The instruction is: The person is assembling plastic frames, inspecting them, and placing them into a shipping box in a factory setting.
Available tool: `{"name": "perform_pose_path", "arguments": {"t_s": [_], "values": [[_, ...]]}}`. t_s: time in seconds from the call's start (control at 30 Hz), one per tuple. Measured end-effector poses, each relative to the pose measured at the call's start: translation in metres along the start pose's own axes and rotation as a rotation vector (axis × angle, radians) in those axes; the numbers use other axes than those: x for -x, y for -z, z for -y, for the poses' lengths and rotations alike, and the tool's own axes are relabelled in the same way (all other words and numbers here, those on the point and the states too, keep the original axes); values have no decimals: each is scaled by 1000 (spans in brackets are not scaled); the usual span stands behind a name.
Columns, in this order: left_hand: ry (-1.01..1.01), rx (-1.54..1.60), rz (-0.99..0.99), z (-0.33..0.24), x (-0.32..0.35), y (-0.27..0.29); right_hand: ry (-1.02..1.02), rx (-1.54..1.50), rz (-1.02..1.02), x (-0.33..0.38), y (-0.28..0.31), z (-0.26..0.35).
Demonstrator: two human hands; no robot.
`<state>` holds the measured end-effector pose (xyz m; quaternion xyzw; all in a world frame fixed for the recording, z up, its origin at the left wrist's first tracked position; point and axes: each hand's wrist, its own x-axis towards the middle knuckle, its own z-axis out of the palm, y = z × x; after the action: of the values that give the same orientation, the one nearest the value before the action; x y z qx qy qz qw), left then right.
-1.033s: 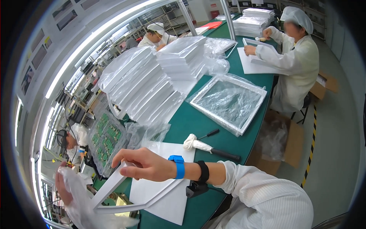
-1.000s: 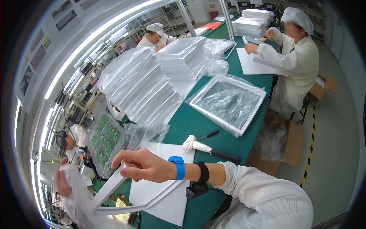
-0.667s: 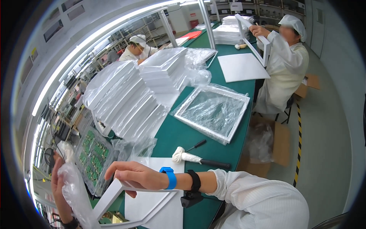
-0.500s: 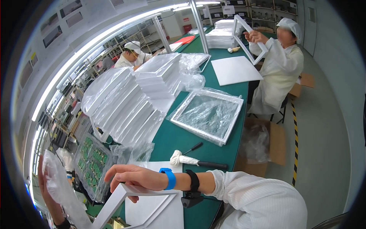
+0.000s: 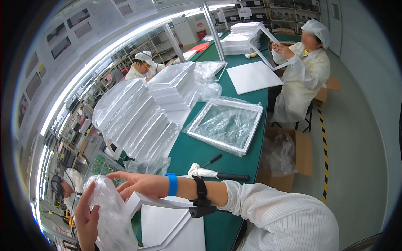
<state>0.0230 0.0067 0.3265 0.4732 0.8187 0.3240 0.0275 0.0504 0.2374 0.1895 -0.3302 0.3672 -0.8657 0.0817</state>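
At the lower left, my left hand (image 5: 87,219) grips a crumpled clear plastic bag (image 5: 112,215), its fingers curled along the bag's side. My right hand (image 5: 144,185) reaches across from the right, fingers extended to the bag's upper edge. Under its palm is the corner of a white rectangular frame (image 5: 167,203); its thumb is mostly hidden, and the bag covers part of the frame. Below lie white sheets or flat frames (image 5: 167,224) on the green table (image 5: 234,167). A mallet (image 5: 222,175) with a cloth-wrapped head and a black-handled screwdriver (image 5: 212,160) lie just beyond my right wrist.
A bagged white frame (image 5: 200,134) lies mid-table, beside tall stacks of plastic-wrapped frames (image 5: 138,119). Green circuit boards (image 5: 100,165) sit at left. A co-worker (image 5: 307,75) at far right holds another frame (image 5: 270,33) over a white panel (image 5: 254,77). An open carton (image 5: 303,152) stands on the floor.
My left hand has moved right with the bag, bringing it up against the frame's corner and my right fingers. At far right, the co-worker's frame has been lowered slightly.
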Motion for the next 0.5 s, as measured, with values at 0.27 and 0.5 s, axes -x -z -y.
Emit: {"name": "perform_pose_path", "arguments": {"t_s": [0.27, 0.5], "values": [[-6, 27, -22, 0, -4, -8, -66, 15, 15, -22, 3, -11], [-79, 25, -16, -6, -13, -12, 12, 113, 134, -81, 14, -24]]}}
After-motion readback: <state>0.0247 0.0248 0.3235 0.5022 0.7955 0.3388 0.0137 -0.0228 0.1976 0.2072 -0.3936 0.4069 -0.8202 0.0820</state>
